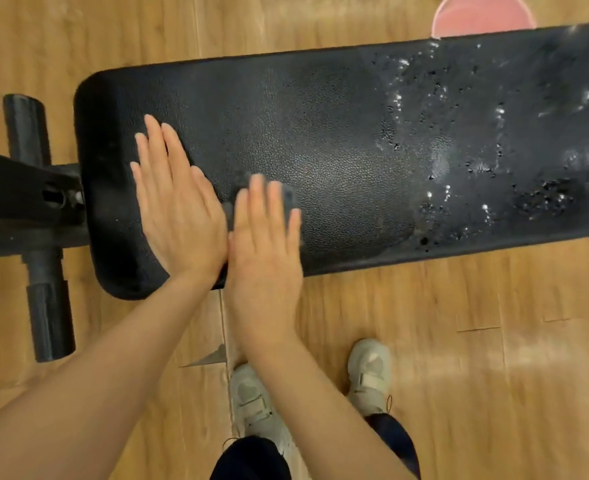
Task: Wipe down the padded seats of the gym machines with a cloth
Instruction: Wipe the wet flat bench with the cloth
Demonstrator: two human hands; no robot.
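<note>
Pale grey shoes (369,372) with strap fastenings stand on the wood-plank floor (493,323) at the near edge of the view, dark trouser cuffs above them; no brand mark or writing can be read on the shoes or anywhere else. Two bare forearms reach forward from there to a black padded bench seat (338,150) that runs across the view from left to right. The left hand (178,206) lies flat on the padding near its rounded left end, fingers straight and close together, holding nothing. The right hand (268,251) sits just beside it, touching or nearly touching it — its fingers are also straight, pressing down on a small dark grey cloth (287,199) that shows only as a blurred patch under and past the fingertips, near the seat's near edge. The stretch of seat under the hands looks dull and even, while the right half glistens with wet drops and streaks out to the frame's edge. Left of the pad, a black metal frame (19,199) with round bars sticks out over the floor. Bare floor lies along the near side of the bench, and beyond its far edge a pink round bucket (480,15) is partly hidden behind the seat.
</note>
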